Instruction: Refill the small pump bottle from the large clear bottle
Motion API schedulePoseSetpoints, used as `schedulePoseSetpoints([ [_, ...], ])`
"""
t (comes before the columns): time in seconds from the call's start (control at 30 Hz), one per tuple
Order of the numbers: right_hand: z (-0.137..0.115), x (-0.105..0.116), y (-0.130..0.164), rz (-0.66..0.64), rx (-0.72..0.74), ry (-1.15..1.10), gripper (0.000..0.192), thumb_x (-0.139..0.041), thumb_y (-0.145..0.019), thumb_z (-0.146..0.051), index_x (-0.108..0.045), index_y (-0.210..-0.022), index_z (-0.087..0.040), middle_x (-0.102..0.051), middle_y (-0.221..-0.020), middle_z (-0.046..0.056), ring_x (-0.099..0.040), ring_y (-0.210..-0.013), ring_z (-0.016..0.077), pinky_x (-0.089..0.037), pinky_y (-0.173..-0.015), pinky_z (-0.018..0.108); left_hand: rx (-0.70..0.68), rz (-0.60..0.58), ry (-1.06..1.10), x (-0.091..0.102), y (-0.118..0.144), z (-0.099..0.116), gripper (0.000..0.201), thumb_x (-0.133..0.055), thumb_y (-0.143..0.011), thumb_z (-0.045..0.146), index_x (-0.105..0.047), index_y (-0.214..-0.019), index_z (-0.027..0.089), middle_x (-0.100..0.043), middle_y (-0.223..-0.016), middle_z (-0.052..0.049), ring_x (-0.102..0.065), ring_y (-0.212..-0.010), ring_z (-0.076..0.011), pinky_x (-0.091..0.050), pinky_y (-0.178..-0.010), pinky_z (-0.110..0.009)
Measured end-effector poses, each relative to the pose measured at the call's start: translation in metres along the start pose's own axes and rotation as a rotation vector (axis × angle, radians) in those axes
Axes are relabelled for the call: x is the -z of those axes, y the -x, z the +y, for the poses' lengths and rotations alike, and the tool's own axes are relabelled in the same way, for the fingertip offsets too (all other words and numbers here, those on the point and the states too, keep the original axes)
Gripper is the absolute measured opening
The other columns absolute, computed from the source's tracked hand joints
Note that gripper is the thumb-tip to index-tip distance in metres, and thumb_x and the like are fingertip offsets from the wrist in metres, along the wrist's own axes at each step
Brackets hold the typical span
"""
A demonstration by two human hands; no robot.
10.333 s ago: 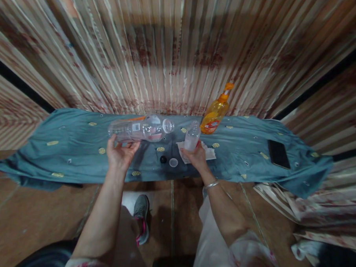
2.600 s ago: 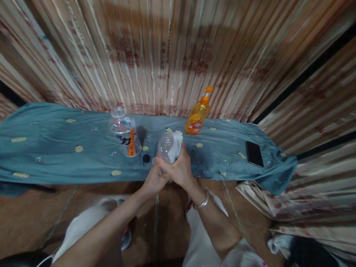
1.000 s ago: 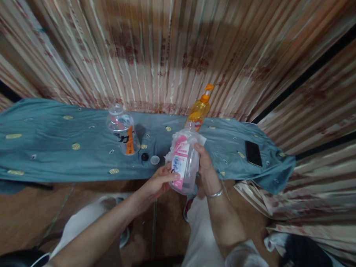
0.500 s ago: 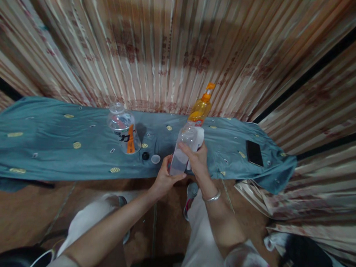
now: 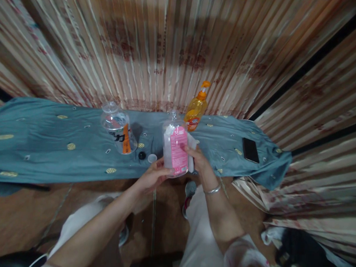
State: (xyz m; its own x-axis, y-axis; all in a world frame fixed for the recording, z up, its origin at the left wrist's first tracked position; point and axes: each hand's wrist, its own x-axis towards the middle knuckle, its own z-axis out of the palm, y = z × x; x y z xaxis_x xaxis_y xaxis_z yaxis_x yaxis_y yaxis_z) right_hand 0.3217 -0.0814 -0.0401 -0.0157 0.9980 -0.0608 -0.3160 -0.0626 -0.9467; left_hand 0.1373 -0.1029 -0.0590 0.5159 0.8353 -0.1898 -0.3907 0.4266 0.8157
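Note:
Low at its left side, a clear plastic bottle (image 5: pixel 179 145) with a pink label is held in my left hand (image 5: pixel 156 175), upright and a little tilted. The label now faces me. My right hand (image 5: pixel 199 159) presses a folded white cloth or tissue (image 5: pixel 191 144) against the bottle's right side, thumb over the label. Near my left hand on the table lie a small black cap (image 5: pixel 142 155) and a translucent white lid (image 5: pixel 152 158). The bottle has no cap on its neck.
On the teal tablecloth (image 5: pixel 85 161) stand a big clear jar (image 5: pixel 119 131) with an orange-and-black label and a yellow pump bottle (image 5: pixel 196 112). A black phone (image 5: pixel 250 150) lies to the right. Behind hangs a striped curtain (image 5: pixel 134 49); a dark bag (image 5: pixel 305 249) is on the floor.
The bottle has turned in my hands, so its pink label now shows in place of the clear side. The bottle and both hands have shifted slightly left in view.

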Motion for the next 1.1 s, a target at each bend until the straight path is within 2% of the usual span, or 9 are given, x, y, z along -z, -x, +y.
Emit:
schedulePoseSetpoints([
  [0.17,-0.004,-0.008,0.000,-0.047,-0.015,0.087,0.058,-0.103,-0.050,-0.054,-0.079,-0.091,-0.020,-0.082,-0.083,0.002,-0.077,-0.077,0.0242,-0.063,-0.073,0.035,-0.051,0.112,0.046,0.008,-0.006,0.002,0.053,-0.102,-0.056,0.025,-0.075,-0.102,0.019,-0.084,-0.100,-0.005,-0.080,-0.097,-0.0268,-0.063,-0.104,-0.051],
  [0.3,-0.002,-0.015,-0.001,-0.051,0.001,0.119,0.059,-0.104,-0.048,-0.053,-0.080,-0.091,-0.020,-0.083,-0.085,0.003,-0.078,-0.080,0.0256,-0.065,-0.077,0.038,-0.103,0.173,0.031,0.013,-0.008,0.008,0.055,-0.101,-0.057,0.025,-0.071,-0.103,0.021,-0.082,-0.104,-0.003,-0.079,-0.097,-0.0239,-0.066,-0.098,-0.047],
  [0.4,0.001,-0.023,-0.001,0.043,0.074,0.112,0.058,-0.102,-0.048,-0.054,-0.078,-0.088,-0.020,-0.083,-0.085,0.003,-0.077,-0.079,0.0252,-0.065,-0.079,0.039,-0.148,0.212,-0.015,0.016,-0.009,0.012,0.057,-0.101,-0.057,0.027,-0.070,-0.105,0.023,-0.080,-0.106,-0.002,-0.078,-0.094,-0.0218,-0.067,-0.091,-0.042],
  [0.53,0.006,-0.032,0.000,0.192,0.195,0.186,0.058,-0.099,-0.052,-0.056,-0.075,-0.092,-0.022,-0.083,-0.091,0.003,-0.076,-0.082,0.0251,-0.064,-0.082,0.041,-0.222,0.276,-0.117,0.021,-0.014,0.012,0.064,-0.098,-0.061,0.031,-0.071,-0.119,0.027,-0.075,-0.122,-0.003,-0.074,-0.087,-0.0184,-0.066,-0.079,-0.037],
  [0.7,0.015,-0.037,0.006,0.334,0.319,0.397,0.064,-0.090,-0.065,-0.057,-0.069,-0.113,-0.019,-0.083,-0.102,0.006,-0.076,-0.090,0.0265,-0.063,-0.085,0.040,-0.327,0.358,-0.214,0.022,-0.021,0.015,0.060,-0.099,-0.059,0.032,-0.077,-0.114,0.023,-0.071,-0.130,-0.007,-0.069,-0.106,-0.0230,-0.060,-0.087,-0.034],
  [0.77,0.018,-0.039,0.009,0.334,0.336,0.554,0.066,-0.087,-0.072,-0.056,-0.067,-0.122,-0.018,-0.082,-0.108,0.010,-0.077,-0.095,0.0291,-0.064,-0.086,0.042,-0.369,0.361,-0.220,0.017,-0.021,0.020,0.056,-0.098,-0.062,0.036,-0.077,-0.112,0.024,-0.073,-0.128,-0.006,-0.067,-0.114,-0.0243,-0.058,-0.093,-0.034],
  [0.87,0.026,-0.042,0.011,0.245,0.389,0.834,0.064,-0.079,-0.085,-0.052,-0.064,-0.134,-0.014,-0.078,-0.125,0.019,-0.077,-0.111,0.0346,-0.064,-0.096,0.046,-0.419,0.354,-0.194,0.007,-0.020,0.025,0.054,-0.099,-0.061,0.039,-0.074,-0.107,0.026,-0.077,-0.115,-0.002,-0.068,-0.115,-0.0235,-0.055,-0.100,-0.033],
  [0.97,0.038,-0.043,0.008,0.182,0.498,1.092,0.062,-0.073,-0.094,-0.044,-0.059,-0.144,-0.009,-0.071,-0.138,0.027,-0.071,-0.128,0.0386,-0.059,-0.110,0.051,-0.416,0.364,-0.139,0.001,-0.023,0.027,0.050,-0.099,-0.061,0.045,-0.068,-0.093,0.025,-0.076,-0.094,0.001,-0.071,-0.100,-0.0221,-0.057,-0.092,-0.034],
  [1.1,0.048,-0.038,0.002,0.130,0.615,1.266,0.061,-0.068,-0.099,-0.039,-0.055,-0.150,-0.007,-0.069,-0.141,0.030,-0.067,-0.134,0.0423,-0.057,-0.113,0.060,-0.375,0.378,-0.087,0.002,-0.028,0.029,0.054,-0.101,-0.057,0.041,-0.066,-0.093,0.023,-0.069,-0.074,0.004,-0.069,-0.075,-0.0186,-0.056,-0.076,-0.032],
])
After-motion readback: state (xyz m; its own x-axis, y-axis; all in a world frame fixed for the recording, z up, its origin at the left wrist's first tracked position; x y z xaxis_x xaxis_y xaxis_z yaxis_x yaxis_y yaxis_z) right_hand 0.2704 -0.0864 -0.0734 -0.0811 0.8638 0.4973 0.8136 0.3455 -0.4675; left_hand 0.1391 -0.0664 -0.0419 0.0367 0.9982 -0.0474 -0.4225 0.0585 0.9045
